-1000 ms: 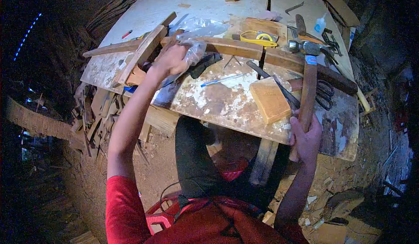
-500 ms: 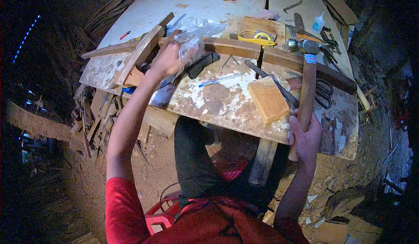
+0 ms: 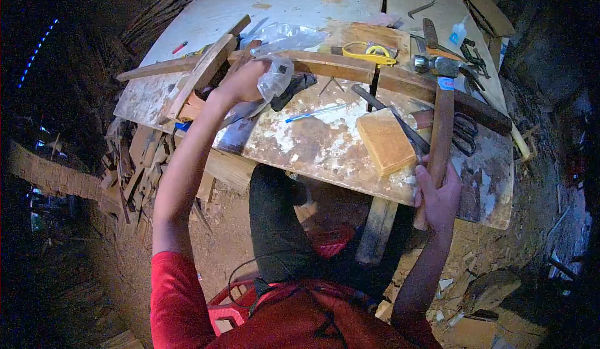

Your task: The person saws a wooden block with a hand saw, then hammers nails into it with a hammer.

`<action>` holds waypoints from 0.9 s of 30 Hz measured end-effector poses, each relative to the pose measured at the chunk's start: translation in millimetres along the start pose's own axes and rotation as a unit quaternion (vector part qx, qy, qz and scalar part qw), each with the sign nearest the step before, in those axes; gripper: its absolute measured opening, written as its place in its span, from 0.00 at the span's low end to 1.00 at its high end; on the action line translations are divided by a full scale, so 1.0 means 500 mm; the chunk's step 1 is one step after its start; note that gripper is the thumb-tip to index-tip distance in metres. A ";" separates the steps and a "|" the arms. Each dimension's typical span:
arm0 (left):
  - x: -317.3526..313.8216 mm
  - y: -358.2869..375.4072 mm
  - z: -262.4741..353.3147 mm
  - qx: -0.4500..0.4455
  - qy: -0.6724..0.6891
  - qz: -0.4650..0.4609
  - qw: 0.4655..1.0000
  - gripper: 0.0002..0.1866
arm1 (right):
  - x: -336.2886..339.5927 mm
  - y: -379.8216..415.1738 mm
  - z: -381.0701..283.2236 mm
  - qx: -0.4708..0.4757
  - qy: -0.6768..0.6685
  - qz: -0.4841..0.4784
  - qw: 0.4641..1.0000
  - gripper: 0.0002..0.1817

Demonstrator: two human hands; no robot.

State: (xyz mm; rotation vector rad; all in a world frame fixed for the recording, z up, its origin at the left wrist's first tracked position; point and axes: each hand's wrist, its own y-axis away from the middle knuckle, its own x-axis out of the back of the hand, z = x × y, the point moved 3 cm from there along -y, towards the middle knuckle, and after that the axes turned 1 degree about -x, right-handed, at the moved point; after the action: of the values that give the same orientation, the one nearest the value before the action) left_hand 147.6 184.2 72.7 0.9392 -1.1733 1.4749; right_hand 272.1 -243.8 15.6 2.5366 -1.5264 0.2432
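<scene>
Jutting over the bench (image 3: 300, 152), a hammer (image 3: 443, 118) is held by the right hand (image 3: 441, 194) near a wooden block (image 3: 386, 143); the left hand (image 3: 245, 81), its grip unclear, is partly covered by plastic (image 3: 273, 85) beside a beam (image 3: 334, 66).

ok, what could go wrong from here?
1. Block: the wooden block sits near the table's front edge, beside the hammer in the right hand. A sideways swing might knock it off.
2. Snag: clear plastic covers the left hand's fingertips, so it could catch or hide a poor grip.
3. Clutter: the hammer head is close to other tools, so lifting it carelessly could hit them.
</scene>
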 end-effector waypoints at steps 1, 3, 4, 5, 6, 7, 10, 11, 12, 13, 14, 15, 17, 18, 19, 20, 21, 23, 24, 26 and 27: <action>0.005 -0.004 0.005 0.022 -0.001 -0.029 0.999 0.23 | -0.001 0.000 0.000 0.008 0.001 0.003 1.000 0.20; 0.007 -0.006 0.003 0.043 -0.006 -0.050 0.998 0.24 | -0.001 0.005 -0.012 -0.020 -0.009 -0.007 1.000 0.20; 0.004 -0.007 -0.001 0.041 -0.010 -0.042 0.998 0.24 | -0.002 0.007 -0.017 -0.034 -0.014 -0.013 0.999 0.19; 0.002 -0.007 -0.003 0.039 -0.013 -0.034 0.999 0.23 | -0.003 0.006 -0.015 -0.019 -0.011 -0.012 1.000 0.17; 0.003 -0.008 0.000 0.040 -0.023 -0.033 0.998 0.23 | -0.006 0.005 -0.011 -0.004 -0.009 -0.011 1.000 0.15; 0.003 -0.009 0.005 0.041 -0.032 -0.031 0.998 0.23 | -0.008 0.004 -0.010 0.012 -0.006 -0.010 1.000 0.13; -0.010 -0.004 -0.013 0.033 -0.055 -0.019 0.998 0.23 | -0.012 0.008 -0.021 -0.007 -0.028 -0.009 1.000 0.13; -0.016 -0.004 -0.023 0.028 -0.062 -0.013 0.998 0.23 | -0.011 0.007 -0.021 0.000 -0.025 -0.013 1.000 0.13; -0.019 -0.006 -0.026 0.045 -0.060 -0.030 0.997 0.23 | -0.010 0.007 -0.020 0.008 -0.022 -0.017 1.000 0.13; -0.023 -0.009 -0.028 0.061 -0.058 -0.047 0.995 0.23 | -0.009 0.006 -0.019 0.015 -0.020 -0.021 0.999 0.13; -0.025 -0.012 -0.030 0.077 -0.056 -0.064 0.993 0.24 | -0.009 0.006 -0.017 0.012 -0.015 -0.019 1.000 0.13; -0.038 -0.013 -0.050 0.069 -0.080 -0.057 0.993 0.24 | -0.009 0.006 -0.015 0.010 -0.011 -0.016 1.000 0.13; -0.068 -0.011 -0.094 0.061 -0.116 -0.048 0.990 0.24 | -0.009 0.007 -0.016 0.003 -0.010 -0.013 1.000 0.13; -0.069 -0.012 -0.093 0.063 -0.126 -0.047 0.989 0.24 | -0.009 0.008 -0.020 -0.001 -0.014 -0.011 1.000 0.13; -0.070 -0.010 -0.093 0.075 -0.123 -0.052 0.988 0.25 | -0.010 0.009 -0.021 -0.005 -0.017 -0.009 1.000 0.13; -0.070 -0.007 -0.093 0.080 -0.119 -0.056 0.988 0.25 | -0.010 0.008 -0.020 0.002 -0.013 -0.010 1.000 0.13; -0.065 -0.005 -0.084 0.085 -0.116 -0.060 0.988 0.25 | -0.009 0.007 -0.018 0.009 -0.009 -0.011 1.000 0.13; -0.054 -0.007 -0.063 0.078 -0.109 -0.067 0.989 0.26 | -0.010 0.007 -0.019 0.012 -0.011 -0.016 1.000 0.13; -0.058 -0.007 -0.075 0.082 -0.116 -0.077 0.987 0.26 | -0.010 0.008 -0.021 0.007 -0.017 -0.021 1.000 0.13; -0.067 -0.013 -0.100 0.089 -0.131 -0.096 0.983 0.27 | -0.008 0.006 -0.019 0.011 -0.014 -0.021 1.000 0.13; -0.061 -0.016 -0.089 0.094 -0.132 -0.099 0.982 0.28 | -0.008 0.003 -0.013 0.019 -0.005 -0.017 1.000 0.13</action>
State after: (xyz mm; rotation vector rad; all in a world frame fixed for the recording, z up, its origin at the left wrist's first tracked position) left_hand 161.9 221.0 35.0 1.3758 -1.1020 1.3446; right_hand 268.4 -239.8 21.1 2.5945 -1.4946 0.2584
